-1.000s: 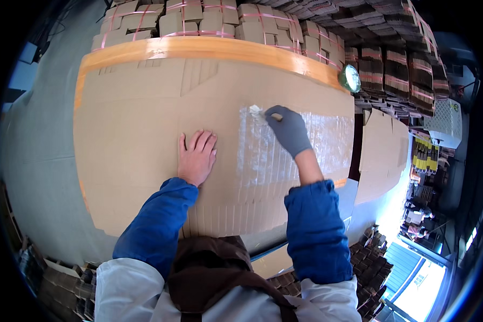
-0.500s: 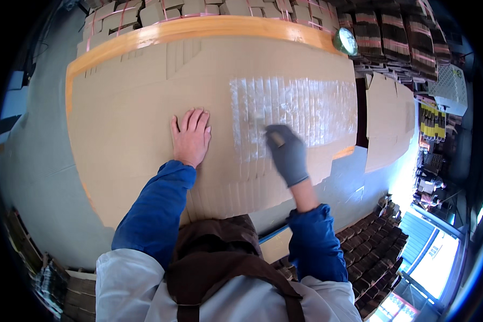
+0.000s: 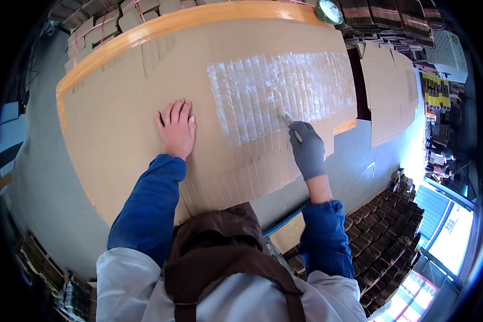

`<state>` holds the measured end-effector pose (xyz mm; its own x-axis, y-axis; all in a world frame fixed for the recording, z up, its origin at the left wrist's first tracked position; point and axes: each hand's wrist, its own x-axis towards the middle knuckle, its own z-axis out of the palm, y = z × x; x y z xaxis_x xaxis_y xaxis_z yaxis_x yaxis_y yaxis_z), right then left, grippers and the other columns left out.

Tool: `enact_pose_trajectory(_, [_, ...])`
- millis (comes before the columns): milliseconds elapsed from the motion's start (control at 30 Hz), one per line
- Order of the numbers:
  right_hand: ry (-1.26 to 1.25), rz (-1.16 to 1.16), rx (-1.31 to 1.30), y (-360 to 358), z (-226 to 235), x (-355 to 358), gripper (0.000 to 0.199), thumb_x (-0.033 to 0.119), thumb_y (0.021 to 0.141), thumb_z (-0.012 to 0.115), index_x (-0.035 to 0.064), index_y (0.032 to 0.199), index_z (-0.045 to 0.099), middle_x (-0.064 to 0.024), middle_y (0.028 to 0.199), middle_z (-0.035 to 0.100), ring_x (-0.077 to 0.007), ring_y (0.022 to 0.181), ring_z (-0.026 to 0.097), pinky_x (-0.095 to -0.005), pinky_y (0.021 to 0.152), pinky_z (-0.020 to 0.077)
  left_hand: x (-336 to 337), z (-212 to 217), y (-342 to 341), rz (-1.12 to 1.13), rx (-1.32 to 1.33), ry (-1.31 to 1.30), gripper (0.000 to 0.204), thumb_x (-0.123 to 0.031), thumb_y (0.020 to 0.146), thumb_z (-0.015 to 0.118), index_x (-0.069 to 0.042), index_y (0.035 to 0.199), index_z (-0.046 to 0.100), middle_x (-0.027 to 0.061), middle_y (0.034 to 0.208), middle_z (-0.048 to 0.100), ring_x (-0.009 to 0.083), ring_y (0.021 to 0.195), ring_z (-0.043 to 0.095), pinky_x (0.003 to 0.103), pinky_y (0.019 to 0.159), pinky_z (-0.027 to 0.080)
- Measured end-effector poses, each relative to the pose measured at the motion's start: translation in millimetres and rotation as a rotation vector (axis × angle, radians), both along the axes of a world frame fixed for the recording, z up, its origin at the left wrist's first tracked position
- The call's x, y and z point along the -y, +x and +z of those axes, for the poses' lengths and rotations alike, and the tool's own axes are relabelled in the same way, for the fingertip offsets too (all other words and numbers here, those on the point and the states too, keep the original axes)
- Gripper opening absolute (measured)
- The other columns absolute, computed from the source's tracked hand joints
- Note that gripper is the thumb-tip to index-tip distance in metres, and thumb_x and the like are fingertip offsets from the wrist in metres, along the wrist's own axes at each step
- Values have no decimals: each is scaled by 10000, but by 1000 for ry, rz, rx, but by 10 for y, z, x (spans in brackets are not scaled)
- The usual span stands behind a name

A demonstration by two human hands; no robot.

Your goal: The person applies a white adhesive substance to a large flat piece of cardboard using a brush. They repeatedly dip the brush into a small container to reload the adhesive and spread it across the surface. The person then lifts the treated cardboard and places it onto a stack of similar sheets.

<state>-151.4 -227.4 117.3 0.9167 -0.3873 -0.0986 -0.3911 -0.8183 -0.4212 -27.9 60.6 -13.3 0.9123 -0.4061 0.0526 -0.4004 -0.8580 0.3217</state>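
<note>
- Head view: my bare left hand point(image 3: 177, 131) lies flat on the cardboard point(image 3: 209, 155), fingers slightly spread, gripping nothing.
- My gloved right hand point(image 3: 308, 150) is closed around the brush point(image 3: 288, 117), its tip at the white streaks point(image 3: 263, 91).
- The cardboard covers most of the counter point(image 3: 241, 9), whose orange edge shows along the far side.
- Strapped stacks point(image 3: 102, 29) stand beyond.

Left hand point(image 3: 177, 129) and right hand point(image 3: 307, 147) block either side of open cardboard point(image 3: 204, 123)

No text, label, number or sign is readable.
</note>
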Motion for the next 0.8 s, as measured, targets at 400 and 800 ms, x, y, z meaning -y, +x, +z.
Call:
enact_pose_trajectory(400, [-159,177,-64,-253,-134,-287,137,94,856,564,98,974,632,-110,1163,630,-295,819,671,-429,678,563,32,-5,24,5,28,30,433,-260,950,514,-160,1369,477,17,1431,434,238,1359,342,599,1132,181])
enact_pose_trajectory(800, [-129,84,3,191,-422,-196,147,119,872,592,116,1015,627,-119,1039,650,-367,769,665,-485,680,541,65,21,29,-9,66,34,466,-267,928,553,-160,1375,482,29,1427,441,253,1347,358,597,1129,190])
